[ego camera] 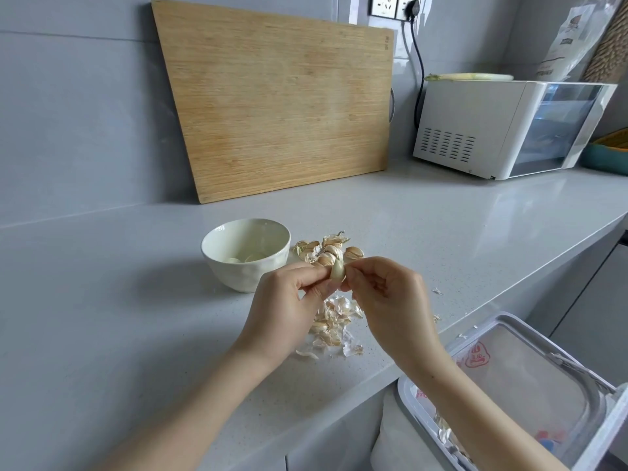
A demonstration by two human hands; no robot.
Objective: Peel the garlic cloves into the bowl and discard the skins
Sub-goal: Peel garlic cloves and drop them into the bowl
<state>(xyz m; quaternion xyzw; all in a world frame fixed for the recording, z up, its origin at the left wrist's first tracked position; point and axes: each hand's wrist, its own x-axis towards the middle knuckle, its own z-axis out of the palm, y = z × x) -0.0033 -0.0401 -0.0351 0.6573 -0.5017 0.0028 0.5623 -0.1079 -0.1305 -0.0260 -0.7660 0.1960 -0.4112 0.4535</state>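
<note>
Both hands, left (289, 300) and right (384, 290), pinched one clove (337, 270) above the skins (334, 326); bowl (245, 254) left, garlic (328, 250) beyond, bin (509, 392) near right.

Cutting board (278, 107), white oven (503, 130), wall socket (394, 6)

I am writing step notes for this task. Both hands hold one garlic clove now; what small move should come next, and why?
Probably the right hand should pull the skin off the garlic clove, which the left hand pinches. Skin seems still on it, so it is not ready for the white bowl.
</note>
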